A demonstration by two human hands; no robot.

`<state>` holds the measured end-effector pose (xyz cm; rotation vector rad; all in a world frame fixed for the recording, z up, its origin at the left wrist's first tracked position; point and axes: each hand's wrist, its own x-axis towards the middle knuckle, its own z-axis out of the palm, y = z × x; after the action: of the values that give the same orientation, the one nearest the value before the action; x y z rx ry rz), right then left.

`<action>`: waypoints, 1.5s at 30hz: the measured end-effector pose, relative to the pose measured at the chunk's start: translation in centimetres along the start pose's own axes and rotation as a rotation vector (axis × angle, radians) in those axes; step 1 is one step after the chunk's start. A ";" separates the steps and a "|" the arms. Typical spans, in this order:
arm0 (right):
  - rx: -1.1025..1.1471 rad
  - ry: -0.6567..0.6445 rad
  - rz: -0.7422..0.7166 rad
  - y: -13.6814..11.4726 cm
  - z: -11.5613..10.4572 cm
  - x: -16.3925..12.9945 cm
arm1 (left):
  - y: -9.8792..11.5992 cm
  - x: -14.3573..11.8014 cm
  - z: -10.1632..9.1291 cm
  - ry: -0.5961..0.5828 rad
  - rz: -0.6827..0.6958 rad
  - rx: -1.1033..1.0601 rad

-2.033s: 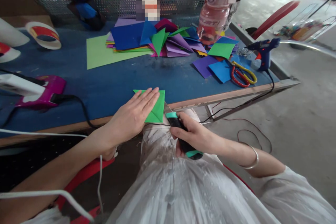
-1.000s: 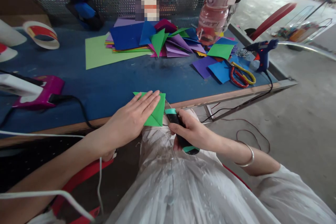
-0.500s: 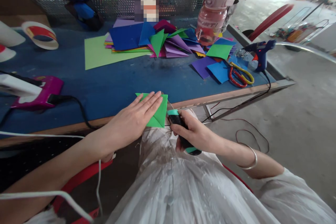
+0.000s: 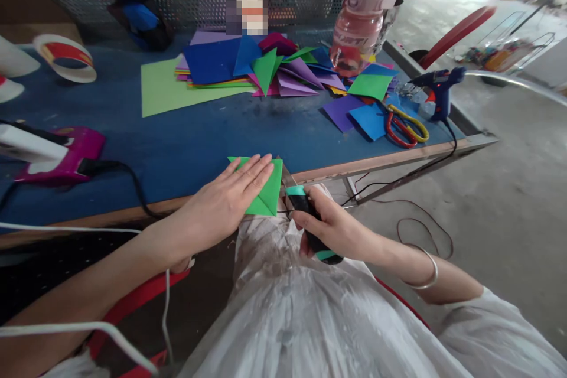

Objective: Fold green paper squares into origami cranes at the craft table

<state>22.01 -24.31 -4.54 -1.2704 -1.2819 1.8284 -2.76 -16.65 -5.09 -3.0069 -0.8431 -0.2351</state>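
L hand [image 4: 221, 201], ctr of frame, lies palm-down on bright green folded paper square [image 4: 272, 189]; fingers straight & close tog., flat on it, not curled round anything. Paper sits mid-frame at front edge of blue flat tabletop [image 4: 177, 139], its lower part over the edge. R hand [image 4: 328, 227], just R of ctr, has fingers wrapped tight round black-and-teal-handled knife [image 4: 300, 202], thin metal blade [image 4: 287, 175] pointing up-L, just beside paper's R edge; can't tell if touching. Upper ctr: pile of multicoloured paper sheets [image 4: 212, 62]. Upper R: clear pink plastic bottle [image 4: 358, 32], red-and-yellow-handled scissors [image 4: 401, 133], dk blue glue gun [image 4: 440, 94]. Upper L: white-and-red tape roll [image 4: 55, 58].
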 end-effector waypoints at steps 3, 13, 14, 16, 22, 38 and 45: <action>-0.003 -0.003 0.005 0.0 0.0 0.0 | 0.0 0.1 0.0 -0.004 -0.007 0.001; 0.035 0.019 -0.008 0.5 -0.5 -0.1 | 0.0 0.0 -0.2 -0.010 -0.007 -0.013; 0.025 0.060 -0.024 0.6 -0.7 -0.4 | 0.0 0.0 -0.2 -0.017 -0.011 -0.014; -0.023 0.168 -0.081 0.5 -1.0 -1.3 | 0.0 0.1 -0.2 -0.038 -0.023 -0.002; -0.466 0.325 -0.334 -3.1 -4.3 -2.2 | -0.4 0.3 -1.0 -0.061 -0.025 0.008; -1.446 0.716 -0.277 -10.0 -15.0 8.7 | -11.6 11.1 -6.0 0.467 -0.636 -1.279; -0.699 0.067 -0.521 -12.4 -8.7 14.5 | -12.0 11.5 -4.7 0.473 -0.575 -1.465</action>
<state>23.50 -4.04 0.58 -1.1432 -2.0753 0.9899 0.10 -0.66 0.88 -3.1024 -2.0569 -2.3335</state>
